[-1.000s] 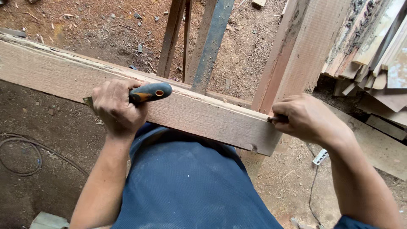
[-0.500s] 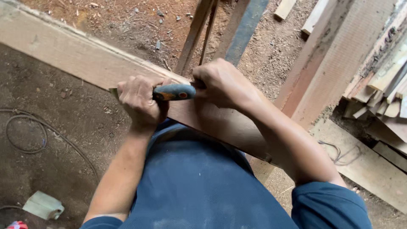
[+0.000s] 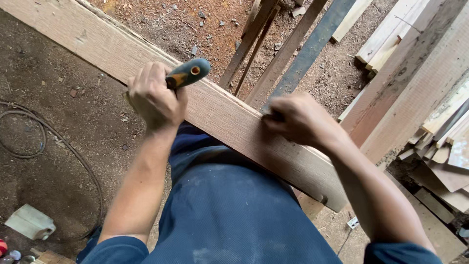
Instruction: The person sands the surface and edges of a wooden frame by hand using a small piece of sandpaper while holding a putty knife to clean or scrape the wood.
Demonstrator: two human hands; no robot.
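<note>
Tool: a chisel-like tool with a blue and orange handle is held tight in the left hand, blade hidden, probably on the wood.
Wood: the long pale wooden plank is laid slanting from top left to bottom right, across the lap.
Other hand: the right hand is curled on the plank's far edge, to the right of the tool; whether something small is pinched cannot be told.

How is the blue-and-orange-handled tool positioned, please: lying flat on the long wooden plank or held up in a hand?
Held up: the left hand grips the blue-and-orange-handled tool, handle end raised above the long wooden plank.
</note>
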